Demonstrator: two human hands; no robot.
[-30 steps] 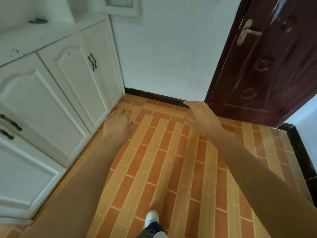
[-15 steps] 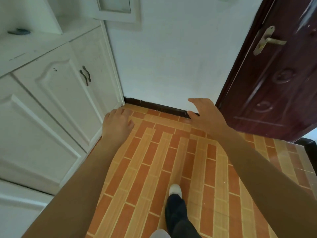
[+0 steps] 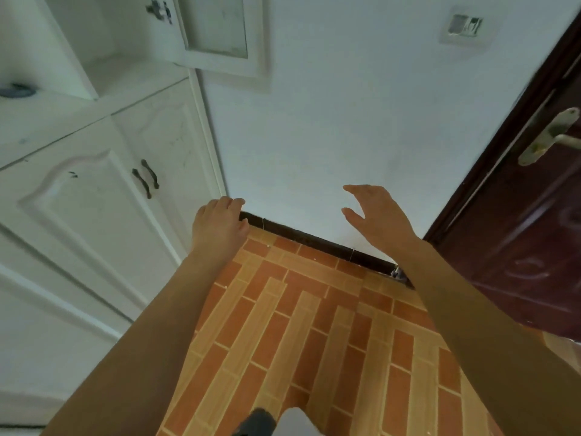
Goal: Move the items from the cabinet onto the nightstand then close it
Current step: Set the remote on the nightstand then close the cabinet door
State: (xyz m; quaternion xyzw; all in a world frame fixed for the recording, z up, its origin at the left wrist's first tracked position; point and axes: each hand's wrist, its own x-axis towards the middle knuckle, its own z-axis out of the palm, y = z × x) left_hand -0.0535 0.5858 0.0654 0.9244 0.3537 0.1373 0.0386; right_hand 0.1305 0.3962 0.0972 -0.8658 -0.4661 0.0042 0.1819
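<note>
A white cabinet (image 3: 94,196) fills the left side, its lower doors closed, with two dark handles (image 3: 145,180). Above them an upper glass-paned door (image 3: 217,36) hangs open over an open shelf (image 3: 125,70). A small dark object (image 3: 17,89) lies on the shelf at the far left. My left hand (image 3: 220,225) hovers near the cabinet's right corner, fingers loosely curled, holding nothing. My right hand (image 3: 377,218) is raised before the wall with fingers spread, empty. No nightstand is in view.
A dark red door (image 3: 518,231) with a metal lever handle (image 3: 550,136) stands on the right. A wall switch (image 3: 463,26) sits high on the white wall. Orange brick-pattern tiles (image 3: 314,341) cover the floor; my foot (image 3: 254,420) shows at the bottom.
The view has tilted up and moved closer to the wall, bringing the open upper door and shelf into sight. Both hands have risen; the right hand's fingers have spread.
</note>
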